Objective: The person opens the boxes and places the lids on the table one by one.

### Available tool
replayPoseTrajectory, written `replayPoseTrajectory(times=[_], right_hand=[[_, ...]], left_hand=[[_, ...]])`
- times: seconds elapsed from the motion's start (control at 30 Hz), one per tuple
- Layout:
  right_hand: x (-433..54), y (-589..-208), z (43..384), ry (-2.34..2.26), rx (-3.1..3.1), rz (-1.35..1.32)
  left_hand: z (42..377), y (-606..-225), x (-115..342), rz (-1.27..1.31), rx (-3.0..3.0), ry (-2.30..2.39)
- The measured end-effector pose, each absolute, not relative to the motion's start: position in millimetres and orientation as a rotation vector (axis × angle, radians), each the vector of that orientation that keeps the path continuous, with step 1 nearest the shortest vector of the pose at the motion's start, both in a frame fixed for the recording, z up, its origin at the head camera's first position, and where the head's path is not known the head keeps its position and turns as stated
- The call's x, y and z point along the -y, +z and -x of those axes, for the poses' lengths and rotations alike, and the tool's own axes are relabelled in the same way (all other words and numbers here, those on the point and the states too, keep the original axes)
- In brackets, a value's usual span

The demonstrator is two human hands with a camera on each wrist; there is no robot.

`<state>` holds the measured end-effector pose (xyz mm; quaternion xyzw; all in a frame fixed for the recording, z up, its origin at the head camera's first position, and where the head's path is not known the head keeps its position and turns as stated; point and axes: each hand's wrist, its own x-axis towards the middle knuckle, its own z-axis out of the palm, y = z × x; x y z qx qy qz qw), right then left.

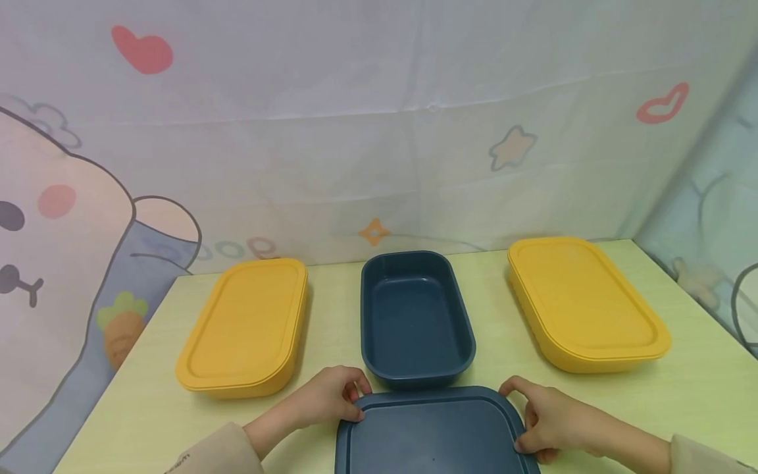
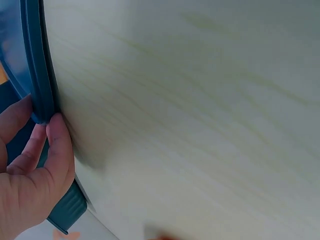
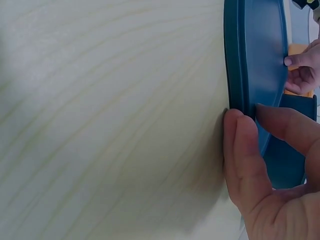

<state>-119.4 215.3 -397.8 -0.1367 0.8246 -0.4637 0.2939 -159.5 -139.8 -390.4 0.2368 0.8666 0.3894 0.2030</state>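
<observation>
A dark blue lid point(image 1: 435, 434) spans the space between both hands at the front of the table, its near part cut off by the head view's lower edge. At its far left corner my left hand point(image 1: 331, 397) pinches the rim, thumb on top and fingers beneath. My right hand point(image 1: 553, 421) grips the far right corner the same way. Right behind the lid stands an uncovered dark blue box point(image 1: 414, 322), its inside bare. In the left wrist view the lid's edge point(image 2: 39, 60) sits between thumb and fingers; the right wrist view shows the lid point(image 3: 260, 50) pinched likewise.
A yellow lidded box point(image 1: 245, 322) stands to the left of the blue box. Another yellow lidded box point(image 1: 583, 296) is at the right. Behind the pale table point(image 1: 331, 296) hangs a printed cloth point(image 1: 331, 131), and a dark cable point(image 1: 736, 309) loops at the far right.
</observation>
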Motion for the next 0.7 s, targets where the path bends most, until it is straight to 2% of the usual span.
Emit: replayPoseTrajectory(times=[0.5, 0.7], right_hand=[[-220.4, -397.3, 121.4, -1.283, -2.121, 0.337], [-223.8, -390.6, 124.9, -1.271, -2.128, 0.325]], left_hand=[[158.5, -384.8, 143.6, -0.62, -2.431, 1.082], [159.2, -372.6, 149.0, -0.531, -2.5, 1.049]])
